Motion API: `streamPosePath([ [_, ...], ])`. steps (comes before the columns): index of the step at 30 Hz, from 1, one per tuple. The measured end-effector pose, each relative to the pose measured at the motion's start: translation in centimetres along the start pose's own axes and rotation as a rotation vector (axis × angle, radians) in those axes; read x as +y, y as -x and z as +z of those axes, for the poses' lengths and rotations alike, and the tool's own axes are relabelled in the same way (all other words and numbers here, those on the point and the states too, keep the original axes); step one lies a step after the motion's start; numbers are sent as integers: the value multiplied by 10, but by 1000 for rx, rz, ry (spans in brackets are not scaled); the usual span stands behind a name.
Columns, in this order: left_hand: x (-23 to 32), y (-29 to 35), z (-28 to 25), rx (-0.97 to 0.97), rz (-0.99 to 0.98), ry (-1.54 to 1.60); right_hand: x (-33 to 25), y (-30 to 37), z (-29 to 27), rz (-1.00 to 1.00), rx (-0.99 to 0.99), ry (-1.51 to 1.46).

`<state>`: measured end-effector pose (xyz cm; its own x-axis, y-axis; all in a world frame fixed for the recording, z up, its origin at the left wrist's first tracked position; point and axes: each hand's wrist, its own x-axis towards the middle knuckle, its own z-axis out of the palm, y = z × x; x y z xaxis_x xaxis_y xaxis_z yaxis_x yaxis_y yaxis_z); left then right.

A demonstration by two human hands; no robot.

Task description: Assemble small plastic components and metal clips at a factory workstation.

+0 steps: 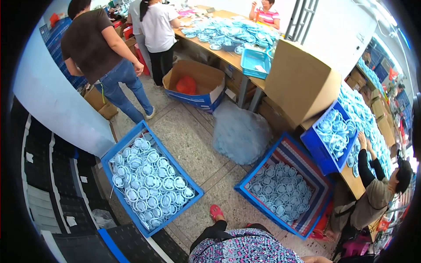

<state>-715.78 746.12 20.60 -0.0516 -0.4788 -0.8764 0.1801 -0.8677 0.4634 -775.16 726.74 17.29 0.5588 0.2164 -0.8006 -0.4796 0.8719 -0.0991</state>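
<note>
Neither of my hands shows; only a sliver of bare skin (316,259), perhaps my right arm, appears at the lower edge beside my patterned top (245,247). In front of me to the left, a blue crate (172,225) is heaped with pale blue ring-shaped pieces (151,184). To the right, a second blue crate (258,209) with a striped lining holds more of these ring-shaped pieces (280,193). My foot in a red shoe (215,212) stands on the floor between the two crates.
A clear plastic bag (241,133) and an open carton (193,81) with a red basin stand ahead. A co-worker (377,184) reaches over the right-hand table beside a blue bin (326,151). Another person (94,48) walks at left. Dark stacked crates (66,188) line the left.
</note>
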Motion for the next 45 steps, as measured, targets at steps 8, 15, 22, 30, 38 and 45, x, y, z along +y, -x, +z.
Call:
streamPosePath([
  [8, 22, -23, -39, 105, 154, -100, -67, -9, 37, 59, 122, -44],
  [15, 55, -41, -56, 155, 251, -232, -153, -27, 31, 9, -141, 167],
  [22, 103, -70, -61, 238, 342, -310, -341, -42, 129, 120, 45, 156],
  [30, 213, -135, -79, 405, 428, -347, -551, -152, 161, 23, 151, 738],
  [38, 373, -231, -117, 689, 599, -405, -760, -193, 203, -91, 4, 1150],
  [45, 449, -289, -144, 437, 538, -118, -843, -226, 186, -77, 75, 1117],
])
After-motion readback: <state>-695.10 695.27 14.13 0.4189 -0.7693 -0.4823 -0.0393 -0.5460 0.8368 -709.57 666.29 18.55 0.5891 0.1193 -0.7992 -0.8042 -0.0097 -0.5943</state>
